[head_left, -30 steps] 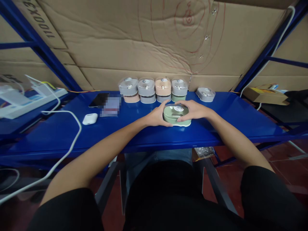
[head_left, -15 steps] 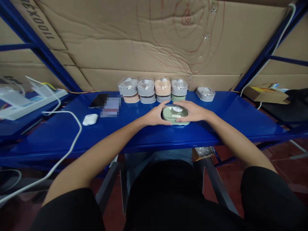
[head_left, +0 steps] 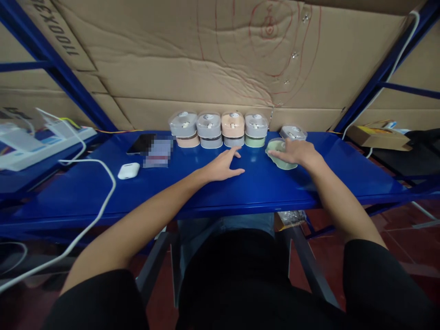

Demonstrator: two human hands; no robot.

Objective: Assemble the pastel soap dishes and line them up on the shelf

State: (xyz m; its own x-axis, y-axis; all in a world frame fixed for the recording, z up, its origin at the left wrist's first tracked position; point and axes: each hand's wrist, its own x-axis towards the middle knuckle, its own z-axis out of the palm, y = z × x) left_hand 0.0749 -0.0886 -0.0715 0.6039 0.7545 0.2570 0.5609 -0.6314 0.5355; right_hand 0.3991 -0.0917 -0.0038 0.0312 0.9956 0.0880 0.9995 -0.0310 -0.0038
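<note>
One rounded green plastic case (head_left: 279, 156) sits under the gripping right hand (head_left: 296, 153); left hand (head_left: 222, 167) lies spread, empty.

The right hand (head_left: 298, 152) grips a pale green case (head_left: 279, 154) near the back edge of the blue shelf (head_left: 103, 192), just in front of a lone grey case (head_left: 293, 133). The left hand (head_left: 222, 166) lies open and empty on the shelf, in front of the stacked cases (head_left: 218, 129) along the back edge

Pale green case (head_left: 279, 155); glossy blue shelf (head_left: 206, 192); grey, peach, green stacked cases (head_left: 220, 129); white earbud case (head_left: 128, 170)
</note>
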